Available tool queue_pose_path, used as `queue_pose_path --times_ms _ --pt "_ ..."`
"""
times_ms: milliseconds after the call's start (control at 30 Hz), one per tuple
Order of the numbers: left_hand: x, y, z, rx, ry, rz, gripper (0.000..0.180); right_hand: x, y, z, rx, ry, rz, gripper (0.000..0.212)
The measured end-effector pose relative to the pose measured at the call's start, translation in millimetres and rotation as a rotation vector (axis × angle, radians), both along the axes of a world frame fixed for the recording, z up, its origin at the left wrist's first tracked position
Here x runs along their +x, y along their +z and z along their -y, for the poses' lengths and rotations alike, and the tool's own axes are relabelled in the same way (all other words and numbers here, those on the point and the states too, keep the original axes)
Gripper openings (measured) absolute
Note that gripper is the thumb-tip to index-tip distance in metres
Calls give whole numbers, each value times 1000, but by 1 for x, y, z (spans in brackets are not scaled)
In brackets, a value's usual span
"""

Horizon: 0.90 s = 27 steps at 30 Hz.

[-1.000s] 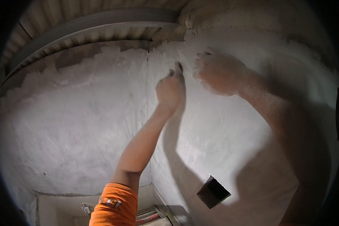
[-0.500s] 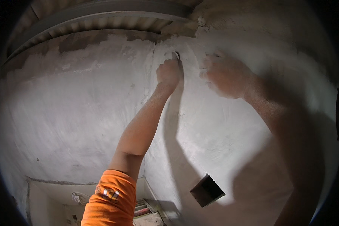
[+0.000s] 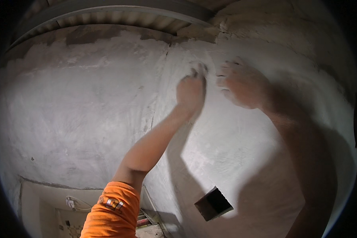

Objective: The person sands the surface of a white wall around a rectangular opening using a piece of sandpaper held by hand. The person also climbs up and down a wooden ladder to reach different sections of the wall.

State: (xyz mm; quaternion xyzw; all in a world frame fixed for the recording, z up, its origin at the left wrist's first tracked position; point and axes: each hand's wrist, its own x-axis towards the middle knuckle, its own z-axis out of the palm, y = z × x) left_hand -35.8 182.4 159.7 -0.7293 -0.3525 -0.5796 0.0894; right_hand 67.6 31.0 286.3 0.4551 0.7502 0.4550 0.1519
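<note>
wall: left hand curled, right hand half-curled; cannot tell if either grip holds anything. uneven pressure could mark or gouge it.

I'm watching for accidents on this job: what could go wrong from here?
The left hand and right hand are close together near the wall, so they might knock each other. The rough brown patch above them looks uneven and might shed grit onto them.
</note>
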Motion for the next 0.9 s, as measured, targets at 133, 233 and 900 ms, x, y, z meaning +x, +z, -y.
queue_pose_path --times_ms 133,233,900 --pt "2 -23 2 309 -21 86 39 -3 2 4 59 22 79 25" --pt "-29 4 -45 -280 27 40 28 -2 -6 -7 99 122 106 26" --pt "-17 -147 25 -282 -207 40 37 -7 -17 -3 109 -88 131 24"
